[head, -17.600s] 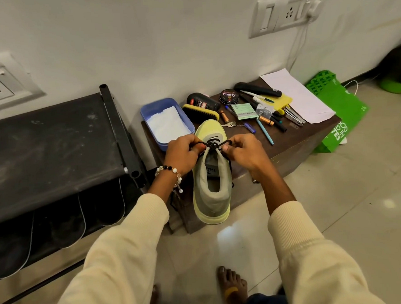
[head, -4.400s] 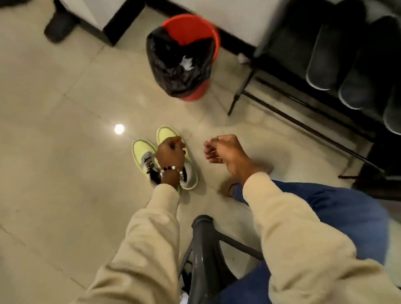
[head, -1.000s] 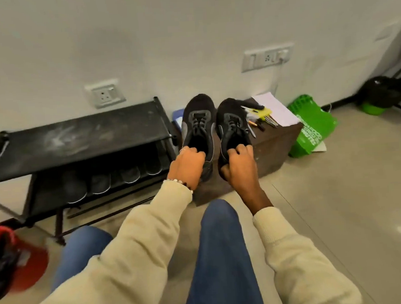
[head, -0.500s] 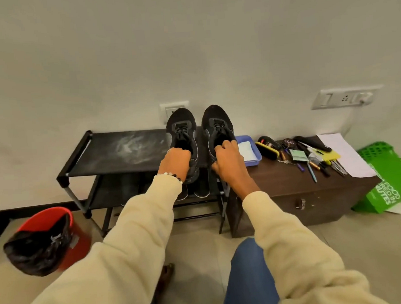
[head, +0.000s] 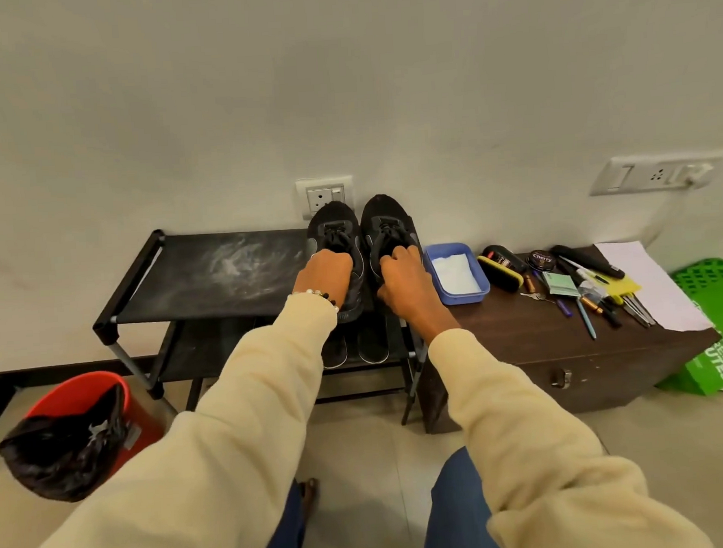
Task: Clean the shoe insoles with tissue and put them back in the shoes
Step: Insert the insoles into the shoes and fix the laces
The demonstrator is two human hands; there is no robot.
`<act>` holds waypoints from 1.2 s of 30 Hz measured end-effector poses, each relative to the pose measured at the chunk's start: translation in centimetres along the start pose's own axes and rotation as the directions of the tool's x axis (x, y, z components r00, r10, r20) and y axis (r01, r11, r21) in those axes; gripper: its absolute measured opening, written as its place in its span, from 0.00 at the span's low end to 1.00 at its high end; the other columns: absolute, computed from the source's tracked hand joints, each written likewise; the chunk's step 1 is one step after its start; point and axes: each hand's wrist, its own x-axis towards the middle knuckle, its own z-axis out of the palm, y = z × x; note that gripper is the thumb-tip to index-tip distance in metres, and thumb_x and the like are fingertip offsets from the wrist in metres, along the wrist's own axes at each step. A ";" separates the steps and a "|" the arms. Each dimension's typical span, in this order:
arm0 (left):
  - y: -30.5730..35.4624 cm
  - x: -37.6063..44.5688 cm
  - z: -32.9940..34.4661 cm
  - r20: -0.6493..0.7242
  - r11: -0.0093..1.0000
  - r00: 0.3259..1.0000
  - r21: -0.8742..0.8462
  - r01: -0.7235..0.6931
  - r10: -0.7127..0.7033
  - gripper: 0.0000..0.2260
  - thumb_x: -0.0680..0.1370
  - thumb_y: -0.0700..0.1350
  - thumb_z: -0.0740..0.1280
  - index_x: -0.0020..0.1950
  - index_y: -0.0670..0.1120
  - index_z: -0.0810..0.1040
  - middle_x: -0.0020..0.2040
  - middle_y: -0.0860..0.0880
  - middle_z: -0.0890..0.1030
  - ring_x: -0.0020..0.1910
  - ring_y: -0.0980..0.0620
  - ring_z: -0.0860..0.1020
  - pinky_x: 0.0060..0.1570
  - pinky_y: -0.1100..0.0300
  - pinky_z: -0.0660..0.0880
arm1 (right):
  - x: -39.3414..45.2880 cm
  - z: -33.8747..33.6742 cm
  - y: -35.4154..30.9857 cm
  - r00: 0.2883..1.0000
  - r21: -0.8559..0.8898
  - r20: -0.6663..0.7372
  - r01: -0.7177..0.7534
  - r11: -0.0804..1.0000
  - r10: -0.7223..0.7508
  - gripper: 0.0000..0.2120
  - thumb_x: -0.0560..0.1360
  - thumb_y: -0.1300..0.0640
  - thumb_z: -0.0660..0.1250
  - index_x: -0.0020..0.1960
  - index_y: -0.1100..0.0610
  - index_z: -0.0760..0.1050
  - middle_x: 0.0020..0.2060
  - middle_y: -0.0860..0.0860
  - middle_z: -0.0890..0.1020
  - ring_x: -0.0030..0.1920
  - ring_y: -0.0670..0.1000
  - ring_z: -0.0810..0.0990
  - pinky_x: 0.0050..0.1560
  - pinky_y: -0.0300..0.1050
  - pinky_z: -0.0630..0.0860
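Note:
Two black sneakers stand side by side, toes to the wall, at the right end of the black shoe rack's (head: 207, 279) top shelf. My left hand (head: 324, 278) grips the heel opening of the left black shoe (head: 331, 229). My right hand (head: 402, 277) grips the heel opening of the right black shoe (head: 386, 221). The insoles are hidden inside the shoes. A blue tray (head: 477, 290) holding white tissue (head: 455, 272) sits just right of the shoes on the brown cabinet (head: 537, 335).
A shoe brush (head: 501, 271), polish tin (head: 541, 258), pens, keys and paper (head: 648, 286) cover the cabinet top. A red bin (head: 83, 396) with a black liner stands on the floor at left. A green bag (head: 719, 336) leans at far right. More shoes sit on the rack's lower shelf.
The yellow-green shoes were set on the floor earlier. Both hands carried the black pair from the cabinet area onto the rack's top shelf, where they now hold still.

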 end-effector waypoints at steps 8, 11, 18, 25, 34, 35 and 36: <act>-0.5 0.8 -0.1 -0.012 1.000 1.000 -0.001 -0.001 0.001 0.06 0.79 0.40 0.63 0.53 0.41 0.77 0.47 0.42 0.77 0.47 0.42 0.77 0.48 0.51 0.77 | 0.9 0.1 -0.6 0.999 0.001 -0.014 0.051 0.999 -0.051 0.19 0.77 0.62 0.65 0.67 0.60 0.69 0.64 0.58 0.69 0.66 0.58 0.64 0.62 0.60 0.72; -1.0 0.9 -0.1 0.011 1.000 1.000 -0.022 -0.015 0.015 0.08 0.77 0.40 0.64 0.55 0.42 0.77 0.49 0.42 0.78 0.50 0.43 0.77 0.50 0.51 0.76 | 1.0 0.3 -0.5 0.998 0.026 -0.037 0.058 0.998 -0.057 0.18 0.77 0.62 0.64 0.66 0.59 0.70 0.63 0.57 0.71 0.66 0.58 0.65 0.62 0.59 0.71; -1.6 -0.4 0.6 -0.066 1.000 0.998 -0.014 -0.021 0.020 0.17 0.76 0.41 0.68 0.65 0.44 0.72 0.57 0.43 0.74 0.58 0.43 0.72 0.49 0.51 0.74 | -0.5 0.2 -1.0 0.990 0.034 -0.139 0.034 0.999 -0.029 0.19 0.78 0.61 0.64 0.68 0.56 0.69 0.67 0.55 0.70 0.69 0.57 0.63 0.69 0.62 0.63; -8.8 -7.7 1.5 -0.259 0.915 0.945 -0.393 0.085 -0.199 0.18 0.76 0.47 0.69 0.65 0.47 0.75 0.58 0.44 0.75 0.57 0.44 0.74 0.54 0.48 0.74 | -5.5 3.6 -8.3 0.858 0.322 -0.510 0.260 0.910 -0.064 0.09 0.74 0.62 0.63 0.50 0.60 0.80 0.45 0.56 0.80 0.48 0.59 0.75 0.45 0.53 0.73; -24.6 -28.8 11.1 0.071 0.676 0.759 -0.407 0.614 -0.647 0.08 0.76 0.41 0.66 0.51 0.45 0.84 0.48 0.43 0.84 0.48 0.41 0.81 0.49 0.53 0.76 | -12.5 14.8 -23.2 0.888 0.628 0.020 0.347 0.697 -0.460 0.07 0.72 0.66 0.66 0.48 0.62 0.81 0.43 0.57 0.82 0.43 0.55 0.80 0.46 0.48 0.76; -26.2 -31.6 12.9 0.129 0.608 0.701 -0.404 0.683 -0.701 0.08 0.76 0.41 0.66 0.51 0.46 0.84 0.48 0.44 0.84 0.48 0.41 0.81 0.49 0.53 0.76 | -13.3 16.6 -25.4 0.847 0.633 0.094 0.355 0.688 -0.523 0.07 0.72 0.66 0.66 0.48 0.62 0.81 0.43 0.57 0.83 0.43 0.55 0.80 0.47 0.48 0.76; -27.1 -33.9 14.2 0.187 0.550 0.648 -0.389 0.739 -0.739 0.08 0.77 0.43 0.66 0.52 0.47 0.83 0.48 0.44 0.84 0.49 0.41 0.81 0.50 0.52 0.77 | -13.9 18.1 -27.1 0.800 0.630 0.180 0.353 0.692 -0.572 0.08 0.73 0.66 0.66 0.48 0.62 0.82 0.44 0.57 0.84 0.44 0.55 0.80 0.48 0.48 0.76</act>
